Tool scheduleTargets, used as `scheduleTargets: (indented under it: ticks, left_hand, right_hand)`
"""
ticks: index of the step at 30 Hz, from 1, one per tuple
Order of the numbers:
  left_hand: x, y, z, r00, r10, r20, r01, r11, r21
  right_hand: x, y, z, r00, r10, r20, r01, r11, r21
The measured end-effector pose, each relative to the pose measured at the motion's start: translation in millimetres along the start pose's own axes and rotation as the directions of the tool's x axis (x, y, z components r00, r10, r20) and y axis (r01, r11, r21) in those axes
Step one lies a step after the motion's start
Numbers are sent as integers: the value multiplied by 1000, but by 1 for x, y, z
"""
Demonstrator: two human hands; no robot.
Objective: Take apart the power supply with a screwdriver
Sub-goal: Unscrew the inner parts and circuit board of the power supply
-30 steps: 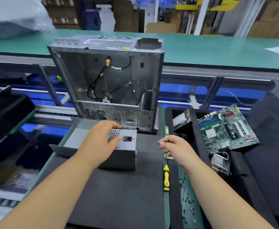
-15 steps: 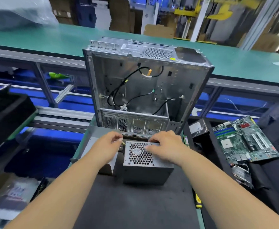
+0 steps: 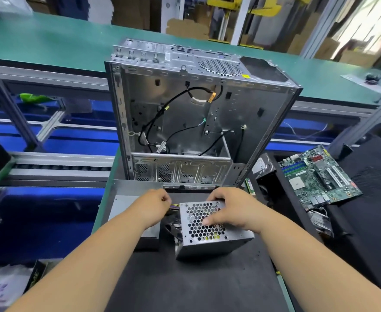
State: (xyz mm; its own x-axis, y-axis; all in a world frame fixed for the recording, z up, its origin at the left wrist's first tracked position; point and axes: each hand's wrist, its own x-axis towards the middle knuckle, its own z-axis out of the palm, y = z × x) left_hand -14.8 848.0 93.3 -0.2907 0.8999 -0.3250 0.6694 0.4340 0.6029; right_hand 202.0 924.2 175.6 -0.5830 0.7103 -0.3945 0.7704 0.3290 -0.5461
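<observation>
The power supply (image 3: 204,240), a small metal box with a honeycomb grille on top, sits tilted on the black mat (image 3: 185,287). My right hand (image 3: 232,210) grips it, fingers curled over its far edge and thumb on the grille. My left hand (image 3: 152,206) is curled just left of it and pinches the coloured wire bundle (image 3: 174,207) coming out of the box's left side. A flat grey metal housing (image 3: 126,207) lies under my left wrist. No screwdriver is in view.
An emptied computer case (image 3: 185,122) with loose black cables stands upright right behind the power supply. A motherboard (image 3: 318,176) and other parts lie in a black tray at the right. A roller conveyor (image 3: 56,167) runs on the left, a green bench (image 3: 49,41) behind.
My right hand came from beside the yellow screwdriver onto the power supply, which now lies grille up and turned. My left hand shifted to the wires. The view moved left, hiding the screwdriver.
</observation>
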Motion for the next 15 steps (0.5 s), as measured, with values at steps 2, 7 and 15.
scheduleTargets:
  ticks: [2,7,15]
  left_hand:
    - [-5,2,-2,999,-28,34,28,1000,8]
    - [-20,23,-15,954,-9,301,113,937,-332]
    - [-19,27,-16,959,190,210,-77,889,-452]
  right_hand:
    - [-4,0,3,999,20,-26,-19,999,39]
    - [-11,2,7,990,-4,-137,9,999,31]
    - [-18,11,32,933,-173,-315,130,980,-152]
